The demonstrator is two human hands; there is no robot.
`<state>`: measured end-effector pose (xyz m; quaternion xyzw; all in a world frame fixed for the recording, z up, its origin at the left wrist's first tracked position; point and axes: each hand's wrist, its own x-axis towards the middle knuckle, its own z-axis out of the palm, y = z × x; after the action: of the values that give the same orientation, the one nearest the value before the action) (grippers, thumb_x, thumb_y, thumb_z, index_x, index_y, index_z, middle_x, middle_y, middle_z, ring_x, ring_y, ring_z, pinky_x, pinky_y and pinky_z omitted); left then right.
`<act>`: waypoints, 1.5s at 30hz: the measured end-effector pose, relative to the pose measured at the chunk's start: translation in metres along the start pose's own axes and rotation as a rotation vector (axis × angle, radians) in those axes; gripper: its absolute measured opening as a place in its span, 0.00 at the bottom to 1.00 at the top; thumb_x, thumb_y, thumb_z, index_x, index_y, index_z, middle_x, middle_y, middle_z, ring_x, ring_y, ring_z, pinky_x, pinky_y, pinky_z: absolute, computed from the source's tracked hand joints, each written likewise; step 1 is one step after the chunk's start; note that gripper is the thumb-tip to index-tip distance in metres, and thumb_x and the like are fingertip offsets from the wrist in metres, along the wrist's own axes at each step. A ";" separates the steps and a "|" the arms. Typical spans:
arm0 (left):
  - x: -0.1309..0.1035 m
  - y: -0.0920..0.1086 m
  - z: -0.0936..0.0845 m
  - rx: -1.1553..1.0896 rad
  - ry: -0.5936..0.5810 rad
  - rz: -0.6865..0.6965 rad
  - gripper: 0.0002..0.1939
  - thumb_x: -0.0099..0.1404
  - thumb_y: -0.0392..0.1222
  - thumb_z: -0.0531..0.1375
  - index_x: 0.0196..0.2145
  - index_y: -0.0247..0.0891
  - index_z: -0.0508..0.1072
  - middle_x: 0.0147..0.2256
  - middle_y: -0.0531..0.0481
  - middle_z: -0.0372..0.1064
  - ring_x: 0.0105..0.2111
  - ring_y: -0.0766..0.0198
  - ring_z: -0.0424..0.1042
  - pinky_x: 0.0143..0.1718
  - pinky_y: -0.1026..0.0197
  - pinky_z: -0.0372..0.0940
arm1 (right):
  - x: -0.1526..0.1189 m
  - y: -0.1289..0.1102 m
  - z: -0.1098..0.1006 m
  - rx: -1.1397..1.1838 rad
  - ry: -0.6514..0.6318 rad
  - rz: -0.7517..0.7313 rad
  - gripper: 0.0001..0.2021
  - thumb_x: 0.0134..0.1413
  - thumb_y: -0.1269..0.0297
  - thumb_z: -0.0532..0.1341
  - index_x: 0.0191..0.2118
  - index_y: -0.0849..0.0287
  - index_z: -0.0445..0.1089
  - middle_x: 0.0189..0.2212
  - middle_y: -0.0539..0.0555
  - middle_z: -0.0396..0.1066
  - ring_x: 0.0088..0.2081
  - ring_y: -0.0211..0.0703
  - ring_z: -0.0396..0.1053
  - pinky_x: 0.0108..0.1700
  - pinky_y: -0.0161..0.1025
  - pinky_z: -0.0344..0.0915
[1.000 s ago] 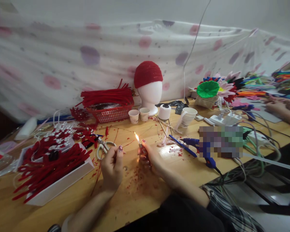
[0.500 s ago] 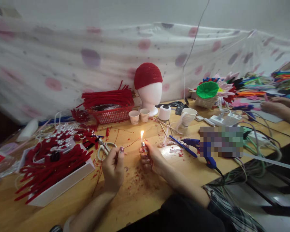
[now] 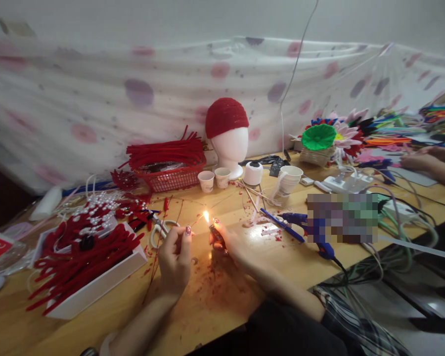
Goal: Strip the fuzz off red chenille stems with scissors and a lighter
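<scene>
My left hand (image 3: 175, 259) is closed in a pinch on a thin, pale reddish wire-like strand (image 3: 196, 221), which points to the right. In my right hand (image 3: 228, 244) is a lighter (image 3: 211, 228), gripped in the fingers with the thumb at its top. Its flame (image 3: 206, 216) burns at the far end of the strand, touching it or very close. The lighter's lower part is hidden by my fingers. White-handled scissors (image 3: 159, 230) lie just left of my left hand. Red scraps and thin dark red strands are scattered on the wooden table (image 3: 215, 316).
At left, a white box (image 3: 100, 289) holds fuzzy red stems, with white pearl beads (image 3: 96, 205) behind. A red basket (image 3: 174, 182), paper cups (image 3: 206, 182) and a red-capped foam head (image 3: 232, 143) stand at the back. Right lie a blue glue gun (image 3: 324, 247), cables and another person's hands (image 3: 422, 159).
My right hand has tilted the lighter to the left, bringing the flame to the strand's end. The strand now shows beyond my left fingertips. My left hand has barely moved.
</scene>
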<state>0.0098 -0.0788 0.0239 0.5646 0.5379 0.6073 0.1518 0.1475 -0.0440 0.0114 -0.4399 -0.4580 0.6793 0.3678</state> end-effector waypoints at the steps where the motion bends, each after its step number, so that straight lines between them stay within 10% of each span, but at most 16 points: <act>1: 0.000 0.000 0.000 -0.001 -0.005 -0.009 0.12 0.64 0.43 0.54 0.23 0.39 0.65 0.18 0.58 0.55 0.17 0.70 0.55 0.17 0.67 0.52 | 0.001 0.001 -0.001 -0.014 0.023 0.006 0.27 0.57 0.41 0.48 0.23 0.59 0.63 0.14 0.43 0.49 0.15 0.30 0.45 0.17 0.31 0.42; 10: -0.002 -0.004 0.001 -0.042 -0.036 -0.045 0.11 0.63 0.44 0.55 0.25 0.39 0.66 0.18 0.59 0.53 0.17 0.70 0.54 0.17 0.67 0.51 | 0.017 0.000 -0.024 -0.137 0.224 -0.081 0.25 0.57 0.40 0.46 0.24 0.57 0.61 0.15 0.43 0.50 0.14 0.31 0.45 0.17 0.32 0.42; 21: 0.001 -0.005 0.001 -0.018 -0.019 -0.010 0.11 0.63 0.43 0.55 0.25 0.38 0.67 0.19 0.58 0.58 0.18 0.70 0.57 0.18 0.68 0.53 | 0.007 0.001 -0.012 -0.303 0.133 -0.217 0.26 0.59 0.44 0.45 0.21 0.58 0.63 0.16 0.46 0.52 0.20 0.35 0.52 0.23 0.34 0.49; 32: 0.001 -0.003 0.002 -0.005 -0.001 -0.016 0.11 0.63 0.43 0.55 0.24 0.39 0.66 0.18 0.59 0.56 0.18 0.69 0.56 0.19 0.67 0.54 | 0.005 -0.013 -0.044 -0.729 0.460 -0.208 0.24 0.61 0.48 0.44 0.22 0.57 0.62 0.19 0.50 0.62 0.25 0.41 0.61 0.28 0.36 0.48; 41: 0.002 -0.002 0.002 0.040 0.009 -0.019 0.11 0.63 0.43 0.54 0.24 0.40 0.66 0.18 0.58 0.57 0.19 0.68 0.58 0.20 0.66 0.55 | -0.001 -0.012 -0.030 -0.789 0.260 -0.336 0.25 0.61 0.45 0.47 0.22 0.56 0.63 0.20 0.52 0.65 0.26 0.43 0.62 0.30 0.36 0.48; 45: 0.002 -0.004 0.002 0.024 -0.006 -0.027 0.11 0.63 0.43 0.55 0.24 0.39 0.66 0.18 0.57 0.58 0.19 0.68 0.58 0.19 0.66 0.54 | 0.001 -0.016 -0.039 -0.697 0.379 -0.320 0.29 0.59 0.39 0.42 0.20 0.56 0.60 0.22 0.53 0.65 0.28 0.43 0.61 0.31 0.37 0.49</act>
<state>0.0086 -0.0748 0.0209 0.5608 0.5522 0.5971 0.1548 0.1855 -0.0264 0.0186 -0.5783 -0.6469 0.3254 0.3759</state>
